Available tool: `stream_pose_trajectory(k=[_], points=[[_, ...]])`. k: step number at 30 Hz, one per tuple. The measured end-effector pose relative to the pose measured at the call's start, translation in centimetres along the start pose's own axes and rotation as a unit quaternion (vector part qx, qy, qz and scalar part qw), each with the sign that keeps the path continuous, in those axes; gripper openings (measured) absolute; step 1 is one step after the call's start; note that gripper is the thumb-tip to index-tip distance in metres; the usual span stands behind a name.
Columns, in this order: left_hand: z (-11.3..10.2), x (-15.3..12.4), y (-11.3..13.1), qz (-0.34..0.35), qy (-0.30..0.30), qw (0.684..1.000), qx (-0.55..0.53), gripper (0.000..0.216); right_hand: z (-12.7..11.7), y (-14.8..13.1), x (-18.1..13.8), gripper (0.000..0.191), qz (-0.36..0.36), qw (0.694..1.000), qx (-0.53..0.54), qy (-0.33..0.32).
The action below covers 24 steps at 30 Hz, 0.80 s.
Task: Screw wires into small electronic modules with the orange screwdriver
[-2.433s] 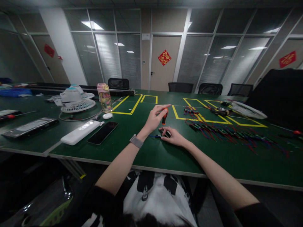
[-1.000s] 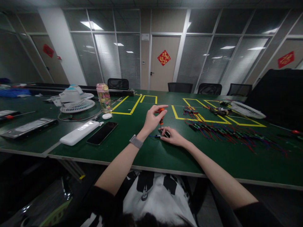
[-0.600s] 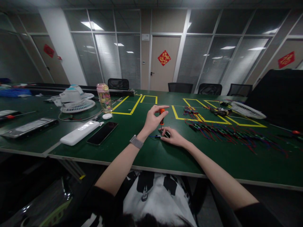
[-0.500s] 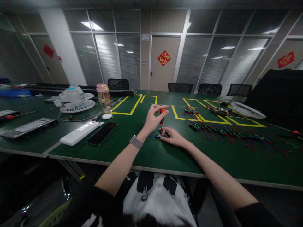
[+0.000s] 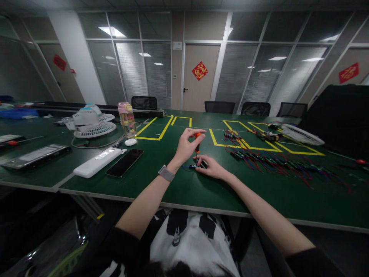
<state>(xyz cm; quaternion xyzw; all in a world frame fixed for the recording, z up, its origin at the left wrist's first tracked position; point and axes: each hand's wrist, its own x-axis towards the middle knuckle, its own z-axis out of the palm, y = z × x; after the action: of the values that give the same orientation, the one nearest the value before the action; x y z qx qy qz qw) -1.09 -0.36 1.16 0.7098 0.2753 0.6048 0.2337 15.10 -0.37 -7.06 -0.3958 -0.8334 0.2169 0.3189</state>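
My left hand [image 5: 186,144], with a grey band on its wrist, grips the orange and black handle of a screwdriver [image 5: 197,142]. The screwdriver stands upright, its shaft pointing down at a small circuit board [image 5: 193,166] on the green table. Fingers of my right hand [image 5: 211,167] are closed on the board's right side and partly cover it. A thin blue wire runs out to the left of the board. Where exactly the screwdriver's tip rests is too small to make out.
To the right lies a long row of circuit boards [image 5: 268,159] with red and blue wires. On the left are a black phone [image 5: 125,163], a white oblong device [image 5: 97,163], a white earbud case [image 5: 130,142], a pink-lidded bottle [image 5: 127,121] and white fan parts [image 5: 93,129].
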Motion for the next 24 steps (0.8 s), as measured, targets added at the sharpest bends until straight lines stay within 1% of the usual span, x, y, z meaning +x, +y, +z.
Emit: stream_pose_trajectory(k=[4,6,10,12,14,18,21,24], points=[[-0.09,0.12,0.08,0.003,-0.018,0.999,-0.034,0.028,-0.03,-0.02,-0.01,0.013,-0.004,1.0,-0.002,0.0],[-0.06,0.09,0.06,-0.001,-0.023,0.999,-0.043,0.027,-0.01,0.0,-0.01,0.013,-0.004,1.0,-0.003,0.0],[0.08,-0.14,0.09,0.015,-0.001,1.0,-0.008,0.019,0.07,0.08,0.02,0.014,-0.004,1.0,-0.005,0.002],[0.09,-0.2,0.12,0.014,0.003,1.0,0.003,0.02,0.08,0.14,0.03,0.014,-0.005,1.0,-0.007,0.002],[0.07,-0.14,0.12,0.007,-0.008,1.0,-0.008,0.021,0.08,0.19,0.04,0.014,-0.007,1.0,-0.008,0.001],[0.04,0.08,0.05,0.002,-0.038,0.998,-0.055,0.032,0.05,0.23,0.06,0.014,-0.01,1.0,-0.009,0.0],[0.13,0.05,0.03,-0.006,-0.037,0.998,-0.057,0.029,0.05,0.2,0.06,0.014,-0.01,1.0,-0.008,-0.001],[0.19,-0.05,0.02,0.019,-0.02,0.999,-0.02,0.023,0.04,0.13,0.05,0.014,-0.01,1.0,-0.008,-0.001]])
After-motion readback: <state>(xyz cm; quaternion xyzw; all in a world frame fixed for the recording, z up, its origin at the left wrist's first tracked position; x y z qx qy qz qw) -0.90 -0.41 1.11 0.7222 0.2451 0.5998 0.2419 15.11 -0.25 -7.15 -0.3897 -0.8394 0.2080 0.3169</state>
